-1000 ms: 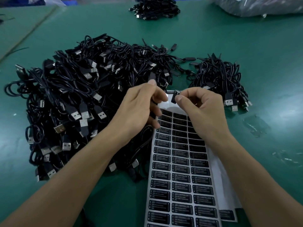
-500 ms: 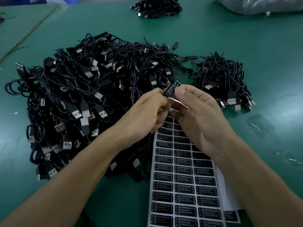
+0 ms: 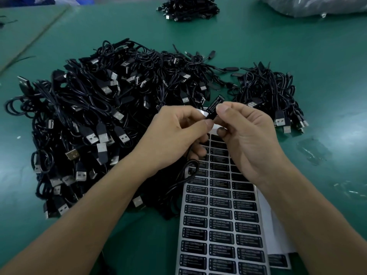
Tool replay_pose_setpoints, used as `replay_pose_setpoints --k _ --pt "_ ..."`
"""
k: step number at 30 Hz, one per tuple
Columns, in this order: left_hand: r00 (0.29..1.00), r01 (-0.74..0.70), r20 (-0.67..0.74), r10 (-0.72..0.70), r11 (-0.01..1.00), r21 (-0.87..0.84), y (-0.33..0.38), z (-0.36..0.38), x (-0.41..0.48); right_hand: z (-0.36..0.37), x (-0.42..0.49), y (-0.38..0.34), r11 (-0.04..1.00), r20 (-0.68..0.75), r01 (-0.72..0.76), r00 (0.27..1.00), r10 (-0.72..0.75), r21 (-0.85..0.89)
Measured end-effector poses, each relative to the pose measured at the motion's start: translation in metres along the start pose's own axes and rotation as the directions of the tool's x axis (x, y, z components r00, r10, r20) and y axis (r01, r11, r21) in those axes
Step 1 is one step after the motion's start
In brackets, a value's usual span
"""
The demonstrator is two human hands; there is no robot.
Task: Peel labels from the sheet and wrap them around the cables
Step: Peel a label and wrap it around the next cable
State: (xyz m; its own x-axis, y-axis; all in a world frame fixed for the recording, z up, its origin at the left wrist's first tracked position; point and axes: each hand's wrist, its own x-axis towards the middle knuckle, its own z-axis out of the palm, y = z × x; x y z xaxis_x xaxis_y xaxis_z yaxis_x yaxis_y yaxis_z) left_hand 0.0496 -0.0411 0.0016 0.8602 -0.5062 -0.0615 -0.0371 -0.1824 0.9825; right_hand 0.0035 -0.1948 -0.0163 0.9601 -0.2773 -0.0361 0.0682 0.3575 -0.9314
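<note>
A black peeled label [image 3: 214,105] with white print stands tilted between my two hands, above the top of the label sheet [image 3: 220,225]. My right hand [image 3: 246,139] pinches the label with thumb and forefinger. My left hand [image 3: 174,135] pinches its lower end and also holds a black cable [image 3: 184,179], which hangs down in a loop over the sheet's upper left corner. The sheet lies flat on the green table, with rows of black labels on silver backing. How the label sits on the cable is hidden by my fingers.
A big heap of black USB cables [image 3: 103,120] fills the table left of my hands. A smaller bundle [image 3: 272,96] lies to the right, another pile [image 3: 188,7] at the far edge. A plastic bag [image 3: 317,4] sits far right. White sheets [image 3: 278,235] lie under the label sheet.
My right hand has peeled a label off the sheet's top row and lifted it. Both hands came together above the sheet and now hold the label between them.
</note>
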Motion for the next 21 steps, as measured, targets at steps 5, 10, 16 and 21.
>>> replay_pose_setpoints --k 5,10,16,21 --pt "1.000 0.016 -0.010 -0.017 0.996 -0.088 0.0011 -0.0011 0.0016 -0.0039 0.0001 -0.0010 0.997 0.006 -0.001 1.000 0.002 -0.074" --pt "0.998 0.039 0.042 -0.036 0.997 -0.069 0.0011 -0.0028 0.0020 -0.0026 0.0003 0.0006 0.984 0.009 0.031 1.000 -0.030 -0.176" --pt "0.994 0.039 0.099 -0.040 0.999 0.016 0.0005 -0.0068 0.0025 -0.0018 0.0007 -0.0006 0.987 0.025 0.029 0.999 -0.026 -0.155" --pt "0.990 0.037 0.138 -0.041 0.999 0.027 0.0015 -0.0078 0.0031 -0.0047 0.0018 -0.0020 0.988 0.055 0.042 0.998 -0.034 -0.150"
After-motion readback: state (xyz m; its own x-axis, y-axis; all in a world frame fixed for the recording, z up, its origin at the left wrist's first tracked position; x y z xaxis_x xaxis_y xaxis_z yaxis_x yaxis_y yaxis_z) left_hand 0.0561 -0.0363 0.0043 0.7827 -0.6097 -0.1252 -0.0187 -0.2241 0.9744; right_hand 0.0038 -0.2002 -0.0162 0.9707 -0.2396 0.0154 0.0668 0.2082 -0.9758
